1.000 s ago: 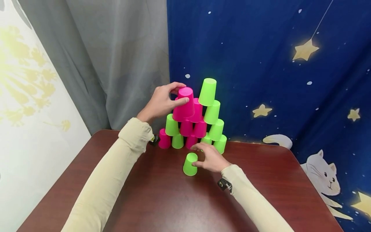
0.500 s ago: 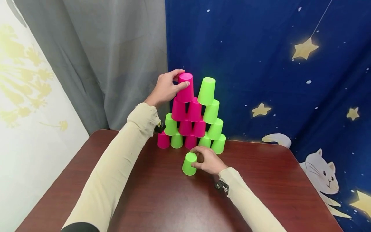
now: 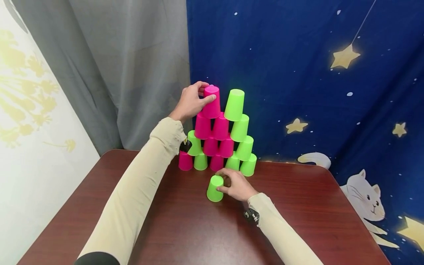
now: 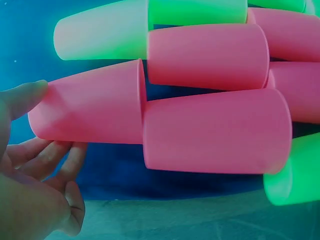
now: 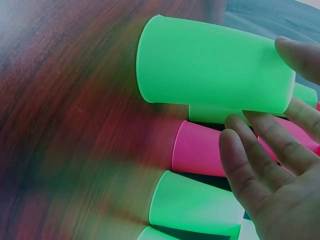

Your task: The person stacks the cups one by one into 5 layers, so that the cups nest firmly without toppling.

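Observation:
Upside-down pink and green cups stand in a stepped pyramid. My left hand point(image 3: 191, 100) pinches an upside-down pink cup point(image 3: 212, 107) near its base, thumb on one side and fingers on the other. Its rim meets the row below, over two pink cups point(image 4: 215, 132), with a green cup point(image 3: 234, 105) beside it on the right at the same level. In front of the pyramid, my right hand point(image 3: 239, 186) holds a lone upside-down green cup point(image 3: 214, 193) between thumb and fingers. In the right wrist view, this green cup point(image 5: 210, 65) is gripped near its narrow end.
The brown table point(image 3: 198, 232) bears the pyramid near its back edge. Behind hang a grey curtain point(image 3: 149, 55) and a blue curtain point(image 3: 271, 73) with stars and a cat. Lower cups include a pink cup point(image 3: 185, 162) at the bottom left corner.
My left hand has raised the pink cup from in front of the third row and set it at the top level beside the green cup. My right fingers have closed in around the front green cup.

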{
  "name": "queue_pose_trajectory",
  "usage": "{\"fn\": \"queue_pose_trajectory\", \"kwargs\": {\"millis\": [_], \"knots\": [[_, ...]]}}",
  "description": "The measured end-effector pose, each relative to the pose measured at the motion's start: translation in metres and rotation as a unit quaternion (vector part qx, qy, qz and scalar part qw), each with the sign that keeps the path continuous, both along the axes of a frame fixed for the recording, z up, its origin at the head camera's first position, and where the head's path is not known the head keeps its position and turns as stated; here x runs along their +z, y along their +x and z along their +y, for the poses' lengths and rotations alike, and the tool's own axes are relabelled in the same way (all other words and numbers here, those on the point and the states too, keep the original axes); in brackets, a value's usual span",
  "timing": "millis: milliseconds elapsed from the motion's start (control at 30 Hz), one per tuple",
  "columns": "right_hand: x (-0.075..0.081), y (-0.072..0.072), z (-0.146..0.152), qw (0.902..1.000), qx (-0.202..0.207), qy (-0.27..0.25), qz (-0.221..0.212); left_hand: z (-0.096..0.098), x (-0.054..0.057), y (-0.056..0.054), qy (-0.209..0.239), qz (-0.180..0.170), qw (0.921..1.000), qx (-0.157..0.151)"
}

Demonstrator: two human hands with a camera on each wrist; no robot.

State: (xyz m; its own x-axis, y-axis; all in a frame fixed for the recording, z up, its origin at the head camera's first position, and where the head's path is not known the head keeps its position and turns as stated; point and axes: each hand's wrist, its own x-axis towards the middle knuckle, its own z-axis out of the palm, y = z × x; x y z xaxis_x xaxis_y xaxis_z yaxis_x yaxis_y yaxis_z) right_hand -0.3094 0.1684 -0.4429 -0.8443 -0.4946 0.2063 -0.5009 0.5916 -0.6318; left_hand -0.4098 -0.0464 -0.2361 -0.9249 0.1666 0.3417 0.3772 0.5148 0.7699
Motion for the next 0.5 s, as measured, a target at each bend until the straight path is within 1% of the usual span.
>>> {"fn": "queue_pose_trajectory", "kwargs": {"millis": [100, 233, 367, 500], "knots": [[-0.0011, -0.0004, -0.001, 1.0, -0.001, -0.001, 0.003, 0.0013, -0.0032, -0.0008, 0.008, -0.004, 1.0, -0.004], [-0.0025, -0.0013, -0.0025, 1.0, 0.0, -0.001, 0.004, 0.0019, -0.0048, -0.0013, 0.008, -0.006, 0.9999, -0.005], [-0.0035, -0.0019, -0.003, 0.9999, -0.001, -0.013, -0.006, 0.0007, -0.0056, -0.0019, 0.008, -0.006, 0.9999, -0.004], [-0.0055, -0.002, -0.0026, 0.9987, -0.005, -0.042, -0.028, -0.0014, -0.0064, -0.0017, 0.0, -0.009, 1.0, 0.0]]}}
